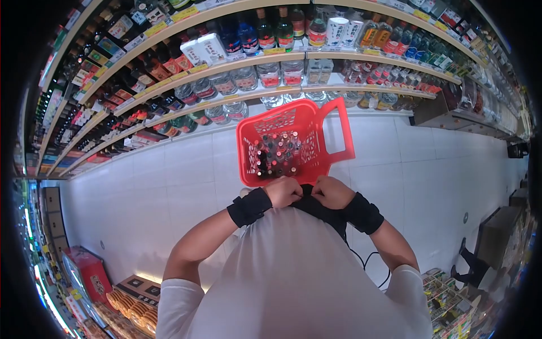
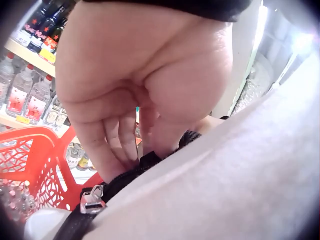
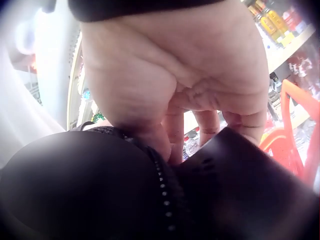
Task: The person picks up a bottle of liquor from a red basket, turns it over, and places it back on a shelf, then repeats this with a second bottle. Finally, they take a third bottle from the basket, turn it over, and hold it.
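Note:
At the person's waist, both hands are at a black waist bag. The left hand pinches the bag's black edge near its strap; in the left wrist view that hand has its thumb and fingers curled onto black fabric, above a metal-looking buckle. Just beside it, the right hand grips the other side of the black bag. In the right wrist view the right hand bends its fingers over the edge of the dark bag, with a zipper along it. Fingertips are partly hidden.
A red basket with several small bottles stands on the floor just ahead, its handle tilted right. Shelves of bottles curve across the front. A dark cabinet stands at right, and a red freezer behind left.

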`<state>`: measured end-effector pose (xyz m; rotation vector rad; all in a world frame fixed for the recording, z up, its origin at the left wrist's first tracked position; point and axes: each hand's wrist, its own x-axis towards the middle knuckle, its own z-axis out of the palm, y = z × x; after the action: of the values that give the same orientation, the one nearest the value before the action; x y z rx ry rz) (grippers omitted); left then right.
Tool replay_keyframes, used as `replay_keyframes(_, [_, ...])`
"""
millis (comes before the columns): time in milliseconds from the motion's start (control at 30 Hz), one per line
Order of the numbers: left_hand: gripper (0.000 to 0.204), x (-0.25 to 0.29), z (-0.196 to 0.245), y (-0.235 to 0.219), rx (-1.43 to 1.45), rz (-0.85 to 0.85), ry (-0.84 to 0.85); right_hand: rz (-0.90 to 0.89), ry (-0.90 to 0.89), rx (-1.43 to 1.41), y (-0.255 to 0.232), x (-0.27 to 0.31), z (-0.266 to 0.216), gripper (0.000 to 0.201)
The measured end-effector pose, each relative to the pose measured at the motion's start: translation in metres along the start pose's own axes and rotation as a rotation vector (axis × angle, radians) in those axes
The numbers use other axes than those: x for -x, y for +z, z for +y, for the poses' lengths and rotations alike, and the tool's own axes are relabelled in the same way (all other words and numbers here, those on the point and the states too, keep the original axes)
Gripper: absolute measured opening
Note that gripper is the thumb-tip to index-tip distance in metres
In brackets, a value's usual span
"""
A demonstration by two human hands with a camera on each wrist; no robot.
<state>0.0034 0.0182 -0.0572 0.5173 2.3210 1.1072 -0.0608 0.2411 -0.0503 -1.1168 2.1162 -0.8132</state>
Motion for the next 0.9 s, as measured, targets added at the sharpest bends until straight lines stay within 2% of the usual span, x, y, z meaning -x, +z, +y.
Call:
replay_keyframes(67, [0.016, -0.003, -0.020, 0.021, -0.089, 0.180, 0.168, 0.013, -0.014, -0.012, 0.001, -0.001, 0.001, 0.012])
replay_keyframes(167, [0.014, -0.009, -0.010, 0.015, -0.026, 0.042, 0.011, 0.015, 0.021, -0.013, -0.001, -0.003, -0.003, 0.012])
replay_keyframes(267, [0.013, -0.011, -0.002, 0.012, -0.084, 0.012, -0.151, 0.014, -0.013, -0.018, -0.004, -0.005, -0.007, 0.010])
replay_keyframes(367, [0.010, -0.006, 0.010, -0.001, -0.115, -0.050, -0.177, 0.009, -0.061, -0.006, -0.005, -0.007, -0.007, 0.011])
replay_keyframes(467, [0.017, -0.011, -0.004, 0.006, -0.162, -0.031, -0.130, -0.003, -0.088, -0.006, 0.001, -0.011, -0.008, 0.018])
replay_keyframes(567, [0.030, -0.007, -0.002, 0.003, -0.167, 0.098, -0.120, -0.071, -0.107, 0.049, 0.001, -0.012, -0.010, 0.026])
replay_keyframes(667, [0.036, -0.003, -0.010, -0.004, -0.130, -0.032, -0.239, -0.122, -0.111, 0.136, 0.001, -0.010, -0.011, 0.030])
replay_keyframes(767, [0.025, 0.005, -0.029, -0.004, 0.147, 0.020, -0.227, -0.128, -0.111, 0.154, 0.002, -0.009, -0.008, 0.030])
replay_keyframes(867, [0.020, 0.019, -0.047, -0.019, 0.419, -0.235, -0.339, -0.132, -0.111, 0.068, -0.003, -0.008, -0.003, 0.030])
replay_keyframes(900, [0.021, 0.023, -0.048, -0.020, 0.381, -0.221, -0.281, -0.136, -0.112, 0.028, -0.005, -0.007, -0.002, 0.030])
